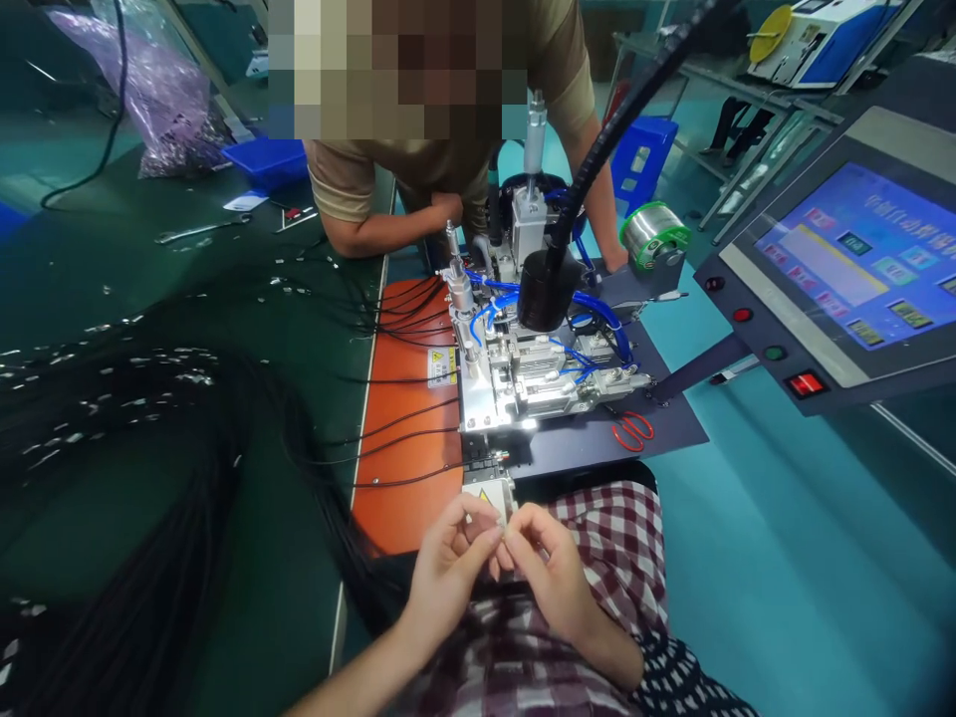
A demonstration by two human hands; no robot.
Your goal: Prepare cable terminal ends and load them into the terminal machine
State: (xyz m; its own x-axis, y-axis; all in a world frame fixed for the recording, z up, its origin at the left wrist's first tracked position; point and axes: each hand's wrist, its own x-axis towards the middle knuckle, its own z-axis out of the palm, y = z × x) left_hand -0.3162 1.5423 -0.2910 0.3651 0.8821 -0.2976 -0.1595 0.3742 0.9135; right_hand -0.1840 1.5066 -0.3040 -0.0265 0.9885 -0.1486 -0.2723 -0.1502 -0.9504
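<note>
My left hand (452, 558) and my right hand (551, 570) meet in front of my lap, thumbs and fingertips pinched close together. Whatever sits between the fingertips is too small to make out. Just beyond them is the near end of a metal machine (549, 383) with cylinders and blue air tubes; a white block with a yellow warning label (484, 495) shows above my fingers. Thin black cables (407, 480) run across the orange plate (403, 513) to the machine's left side.
Bundles of black cables (171, 558) cover the dark green table (291, 637) at left. A person (358, 189) leans over the machine's far side. At right stand a control screen (858, 259) and a solder wire spool (655, 236). Red-handled scissors (633, 431) lie beside the machine.
</note>
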